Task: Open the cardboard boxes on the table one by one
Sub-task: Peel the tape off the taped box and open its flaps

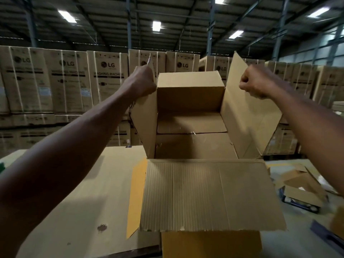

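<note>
A brown cardboard box (208,194) stands open in front of me on the table (78,192). Its near flap hangs toward me and its far flap stands upright. My left hand (141,81) grips the upper edge of the left flap (145,120), which is raised. My right hand (256,82) pinches the edge of the right flap (249,116), folded up and outward. The inside of the box shows only its cardboard bottom flaps.
A cardboard sheet covers the table. Rows of stacked washing machine cartons (108,81) form a wall behind. To the right, on the floor, lie torn cardboard pieces (301,185) and a dark frame (325,233).
</note>
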Action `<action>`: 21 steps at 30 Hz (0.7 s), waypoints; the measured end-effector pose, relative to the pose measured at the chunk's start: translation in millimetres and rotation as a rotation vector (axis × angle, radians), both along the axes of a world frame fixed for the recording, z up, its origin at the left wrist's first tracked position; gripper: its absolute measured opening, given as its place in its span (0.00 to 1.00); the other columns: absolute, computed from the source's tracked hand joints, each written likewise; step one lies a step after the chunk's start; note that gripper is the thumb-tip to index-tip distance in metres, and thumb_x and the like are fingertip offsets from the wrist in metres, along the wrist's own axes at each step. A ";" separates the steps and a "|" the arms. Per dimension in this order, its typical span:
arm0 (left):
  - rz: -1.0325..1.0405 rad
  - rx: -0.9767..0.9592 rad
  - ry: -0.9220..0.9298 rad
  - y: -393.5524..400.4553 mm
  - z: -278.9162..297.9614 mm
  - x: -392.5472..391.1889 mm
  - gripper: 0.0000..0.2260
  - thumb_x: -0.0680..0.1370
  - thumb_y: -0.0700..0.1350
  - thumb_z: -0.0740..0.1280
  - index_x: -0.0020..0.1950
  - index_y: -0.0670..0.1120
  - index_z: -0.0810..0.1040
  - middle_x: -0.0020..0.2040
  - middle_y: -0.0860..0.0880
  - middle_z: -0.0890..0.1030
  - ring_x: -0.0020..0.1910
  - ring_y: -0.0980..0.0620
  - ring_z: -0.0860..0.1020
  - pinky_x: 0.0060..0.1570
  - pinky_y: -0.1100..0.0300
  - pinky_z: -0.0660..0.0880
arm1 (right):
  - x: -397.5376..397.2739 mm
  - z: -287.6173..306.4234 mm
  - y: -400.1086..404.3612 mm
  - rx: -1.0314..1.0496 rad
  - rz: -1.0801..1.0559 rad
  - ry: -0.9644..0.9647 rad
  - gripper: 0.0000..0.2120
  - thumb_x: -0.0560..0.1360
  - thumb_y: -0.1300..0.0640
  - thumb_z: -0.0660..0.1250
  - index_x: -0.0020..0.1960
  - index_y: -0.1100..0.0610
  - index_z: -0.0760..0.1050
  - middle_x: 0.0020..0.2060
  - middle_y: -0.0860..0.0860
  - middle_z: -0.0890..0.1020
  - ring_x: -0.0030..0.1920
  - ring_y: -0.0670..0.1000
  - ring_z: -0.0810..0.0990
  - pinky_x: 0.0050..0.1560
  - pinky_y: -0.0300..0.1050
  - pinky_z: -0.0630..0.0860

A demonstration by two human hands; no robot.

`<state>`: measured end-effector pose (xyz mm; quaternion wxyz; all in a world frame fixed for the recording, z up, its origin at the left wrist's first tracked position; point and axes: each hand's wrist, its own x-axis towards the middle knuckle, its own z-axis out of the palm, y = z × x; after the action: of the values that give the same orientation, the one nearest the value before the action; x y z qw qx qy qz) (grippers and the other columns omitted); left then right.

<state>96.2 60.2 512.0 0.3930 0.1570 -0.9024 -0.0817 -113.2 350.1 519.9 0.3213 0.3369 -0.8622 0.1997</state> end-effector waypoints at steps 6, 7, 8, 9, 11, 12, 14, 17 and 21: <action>-0.007 0.054 -0.057 -28.8 -22.4 -57.2 0.05 0.79 0.36 0.68 0.49 0.34 0.81 0.37 0.47 0.78 0.29 0.53 0.78 0.23 0.69 0.73 | -59.2 -14.3 -30.5 0.025 -0.012 -0.039 0.04 0.82 0.61 0.67 0.49 0.59 0.80 0.39 0.55 0.81 0.37 0.51 0.81 0.35 0.44 0.74; -0.008 0.057 -0.064 -33.0 -25.6 -64.5 0.05 0.79 0.36 0.68 0.49 0.34 0.80 0.37 0.47 0.78 0.29 0.53 0.77 0.24 0.68 0.74 | -67.8 -18.0 -35.3 0.034 -0.009 -0.059 0.05 0.82 0.60 0.68 0.47 0.58 0.80 0.39 0.55 0.81 0.37 0.51 0.82 0.35 0.44 0.75; -0.008 0.065 -0.072 -37.2 -28.0 -71.6 0.05 0.79 0.36 0.68 0.49 0.34 0.80 0.37 0.47 0.78 0.30 0.53 0.77 0.26 0.66 0.75 | -76.4 -21.7 -40.0 0.037 -0.006 -0.084 0.06 0.81 0.59 0.68 0.46 0.56 0.80 0.38 0.54 0.82 0.37 0.51 0.83 0.35 0.45 0.76; -0.007 0.073 -0.081 -41.5 -30.5 -78.2 0.05 0.79 0.36 0.68 0.48 0.34 0.80 0.37 0.47 0.78 0.30 0.53 0.78 0.27 0.65 0.75 | -84.8 -25.1 -44.5 0.040 -0.001 -0.109 0.07 0.81 0.59 0.68 0.44 0.56 0.80 0.37 0.54 0.82 0.36 0.52 0.83 0.33 0.44 0.76; 0.003 0.076 -0.104 -47.4 -36.1 -88.4 0.05 0.79 0.37 0.68 0.48 0.35 0.80 0.39 0.46 0.79 0.32 0.53 0.78 0.30 0.63 0.76 | -100.8 -32.8 -53.0 0.045 0.014 -0.156 0.07 0.81 0.59 0.69 0.45 0.59 0.81 0.36 0.55 0.82 0.34 0.52 0.83 0.30 0.42 0.73; 0.008 0.073 -0.118 -50.1 -38.1 -93.3 0.04 0.79 0.36 0.68 0.47 0.35 0.80 0.39 0.45 0.80 0.32 0.53 0.78 0.30 0.64 0.76 | -109.0 -36.4 -57.0 0.046 0.021 -0.176 0.06 0.81 0.60 0.68 0.47 0.60 0.82 0.36 0.55 0.82 0.34 0.52 0.83 0.29 0.41 0.72; 0.012 0.072 -0.133 -54.7 -41.9 -102.5 0.04 0.79 0.36 0.68 0.45 0.36 0.79 0.40 0.44 0.80 0.31 0.54 0.78 0.28 0.65 0.76 | -125.3 -42.6 -63.5 0.053 0.026 -0.203 0.06 0.81 0.61 0.69 0.48 0.62 0.82 0.36 0.55 0.83 0.33 0.52 0.83 0.28 0.41 0.72; 0.021 0.106 -0.130 -61.0 -50.7 -116.6 0.04 0.79 0.36 0.68 0.45 0.37 0.80 0.37 0.47 0.79 0.30 0.55 0.78 0.23 0.70 0.73 | -146.8 -49.8 -71.7 0.061 0.032 -0.235 0.05 0.81 0.61 0.69 0.48 0.61 0.82 0.36 0.56 0.83 0.33 0.53 0.84 0.28 0.42 0.74; 0.044 0.153 -0.143 -70.8 -65.3 -137.8 0.04 0.79 0.37 0.70 0.46 0.36 0.81 0.39 0.45 0.82 0.30 0.55 0.79 0.22 0.71 0.71 | -173.8 -59.9 -79.1 0.100 0.035 -0.256 0.06 0.81 0.60 0.69 0.47 0.59 0.82 0.37 0.55 0.83 0.35 0.53 0.84 0.29 0.43 0.74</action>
<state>-41.6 -10.6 446.8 0.3160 0.2118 -0.9156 -0.1305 -287.0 271.0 459.9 0.1880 0.3395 -0.8989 0.2033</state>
